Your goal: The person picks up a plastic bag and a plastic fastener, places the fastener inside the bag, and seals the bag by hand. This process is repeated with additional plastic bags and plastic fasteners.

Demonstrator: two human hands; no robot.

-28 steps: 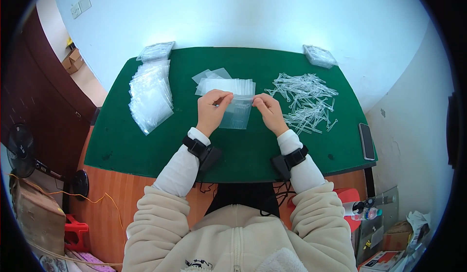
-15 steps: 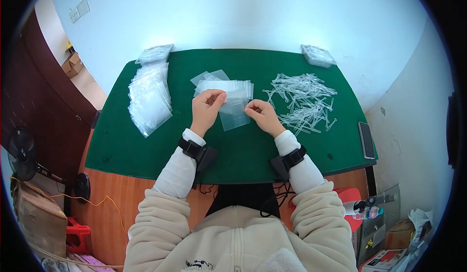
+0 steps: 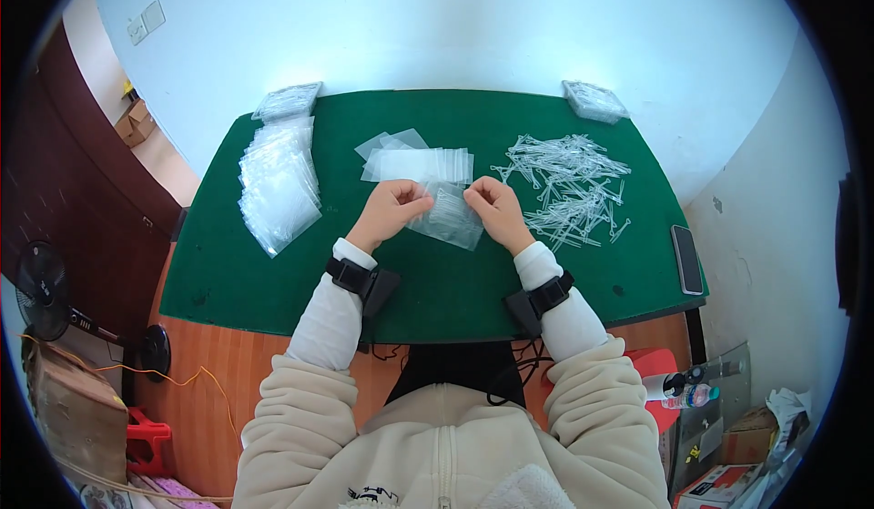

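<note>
Between my hands is a small clear plastic bag (image 3: 452,222) with thin clear pieces inside it. My left hand (image 3: 393,211) pinches the bag's upper left edge between thumb and fingers. At its upper right edge, my right hand (image 3: 498,210) pinches the bag as well. Just beyond lies a stack of flat clear bags (image 3: 414,165) on the green table. To the right of my right hand spreads a loose pile of thin clear plastic sticks with looped ends (image 3: 569,167). A fanned row of filled clear bags (image 3: 280,186) lies at the left.
Bundles of clear packets stand at the table's far left (image 3: 289,101) and far right (image 3: 594,102) corners, by the wall. A phone (image 3: 685,260) lies near the right edge of the green tabletop (image 3: 437,300). A fan (image 3: 44,289) is at the left.
The bag has come nearer and turned, and its filled middle now shows between my hands. My left hand has moved down slightly; my right hand has shifted a little to the right.
</note>
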